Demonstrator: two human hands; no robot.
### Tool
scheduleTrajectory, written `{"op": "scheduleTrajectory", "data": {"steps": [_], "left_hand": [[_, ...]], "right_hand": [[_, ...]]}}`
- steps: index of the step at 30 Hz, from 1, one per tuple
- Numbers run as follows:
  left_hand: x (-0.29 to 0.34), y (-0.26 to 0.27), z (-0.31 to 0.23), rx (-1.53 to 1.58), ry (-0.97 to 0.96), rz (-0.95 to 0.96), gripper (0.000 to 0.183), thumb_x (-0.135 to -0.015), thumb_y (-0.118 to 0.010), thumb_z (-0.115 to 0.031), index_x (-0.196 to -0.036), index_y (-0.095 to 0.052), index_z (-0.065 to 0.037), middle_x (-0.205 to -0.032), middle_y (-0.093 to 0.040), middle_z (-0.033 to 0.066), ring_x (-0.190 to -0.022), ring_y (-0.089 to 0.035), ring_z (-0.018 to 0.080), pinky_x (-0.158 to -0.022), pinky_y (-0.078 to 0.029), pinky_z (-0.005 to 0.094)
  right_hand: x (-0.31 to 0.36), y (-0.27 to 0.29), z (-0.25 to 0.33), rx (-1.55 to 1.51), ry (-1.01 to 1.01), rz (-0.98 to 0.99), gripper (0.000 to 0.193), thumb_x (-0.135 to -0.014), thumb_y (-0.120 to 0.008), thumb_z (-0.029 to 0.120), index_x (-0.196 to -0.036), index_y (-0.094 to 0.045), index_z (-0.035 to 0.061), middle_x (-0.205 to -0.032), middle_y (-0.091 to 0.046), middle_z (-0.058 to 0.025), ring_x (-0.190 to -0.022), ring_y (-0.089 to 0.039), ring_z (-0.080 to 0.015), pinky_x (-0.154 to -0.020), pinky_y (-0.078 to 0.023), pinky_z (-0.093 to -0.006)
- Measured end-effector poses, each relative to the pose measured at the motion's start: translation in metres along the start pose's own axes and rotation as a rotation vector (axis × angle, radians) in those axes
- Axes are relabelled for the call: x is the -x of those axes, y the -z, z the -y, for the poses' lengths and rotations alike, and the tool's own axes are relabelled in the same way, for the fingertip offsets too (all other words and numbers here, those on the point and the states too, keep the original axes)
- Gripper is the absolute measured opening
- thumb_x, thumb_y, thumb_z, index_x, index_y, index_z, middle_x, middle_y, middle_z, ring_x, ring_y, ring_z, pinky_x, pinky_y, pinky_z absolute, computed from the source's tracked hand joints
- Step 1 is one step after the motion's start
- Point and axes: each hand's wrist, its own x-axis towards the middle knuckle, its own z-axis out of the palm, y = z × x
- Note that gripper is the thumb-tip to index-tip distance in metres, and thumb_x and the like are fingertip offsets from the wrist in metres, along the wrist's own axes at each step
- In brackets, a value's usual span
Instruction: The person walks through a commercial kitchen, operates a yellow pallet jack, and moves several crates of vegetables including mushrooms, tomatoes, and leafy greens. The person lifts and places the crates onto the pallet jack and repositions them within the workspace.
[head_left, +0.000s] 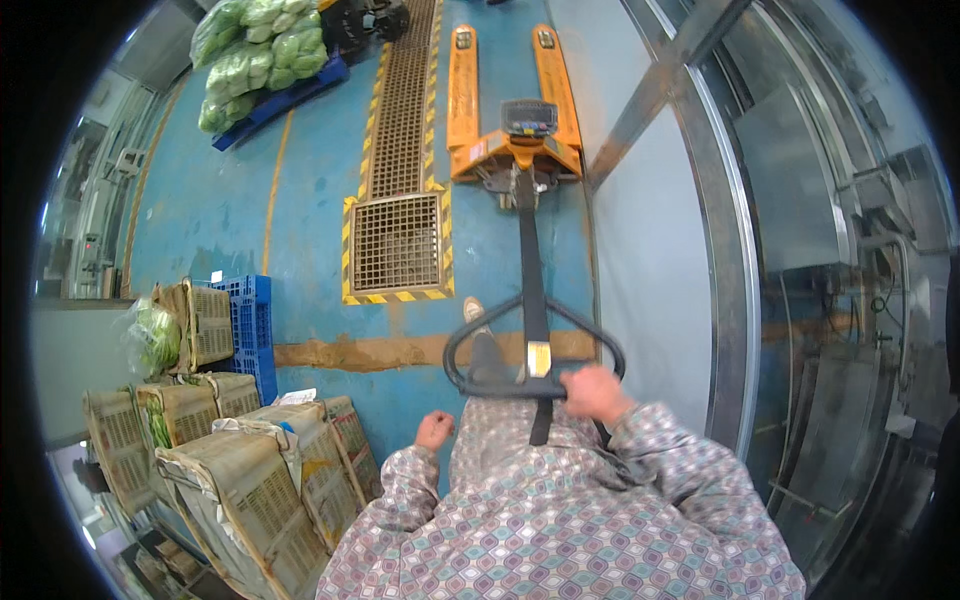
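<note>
My right hand (594, 393) is wrapped round the right side of the black loop handle (485, 388) of an orange pallet truck (512, 148). From the handle a dark tow bar (531, 250) runs forward to the truck's body, where a small display unit (529, 119) sits on top. Its two orange forks (463, 90) point away from me. My left hand (434, 430) hangs beside my leg, left of the handle and apart from it. Its fingers are curled in, with nothing visible in them.
Stacked crates (240, 490) and a blue plastic pallet (252, 330) stand at the left. Bagged green vegetables (265, 55) lie on another blue pallet (283, 103) at the far left. A floor grate (396, 242) has yellow-black edging. A grey wall panel (650, 250) borders the right.
</note>
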Motion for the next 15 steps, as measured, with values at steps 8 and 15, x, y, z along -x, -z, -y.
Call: {"op": "scheduleTrajectory", "data": {"steps": [8, 15], "left_hand": [[-0.052, 0.014, -0.003, -0.012, -0.100, -0.049, 0.029, -0.094, -0.064, -0.025, -0.099, -0.071, 0.004, -0.083, -0.075, 0.0131, -0.073, -0.072, 0.0216, -0.069, -0.058, 0.0348], [-0.032, -0.009, 0.020, 0.122, 0.054, -0.113, 0.029, -0.094, -0.064, -0.023, -0.096, -0.070, 0.004, -0.081, -0.074, 0.0131, -0.071, -0.071, 0.0219, -0.067, -0.057, 0.0360]], "right_hand": [[-0.047, 0.093, -0.039, 0.086, 0.129, -0.166, 0.029, -0.075, -0.070, 0.024, -0.099, -0.077, 0.0080, -0.083, -0.075, -0.0167, -0.080, -0.075, -0.0369, -0.074, -0.061, -0.0506], [-0.052, -0.047, -0.023, -0.079, 0.087, -0.017, 0.035, -0.080, -0.071, 0.033, -0.103, -0.077, 0.0067, -0.093, -0.076, -0.0216, -0.090, -0.075, -0.0402, -0.083, -0.060, -0.0523]]}}
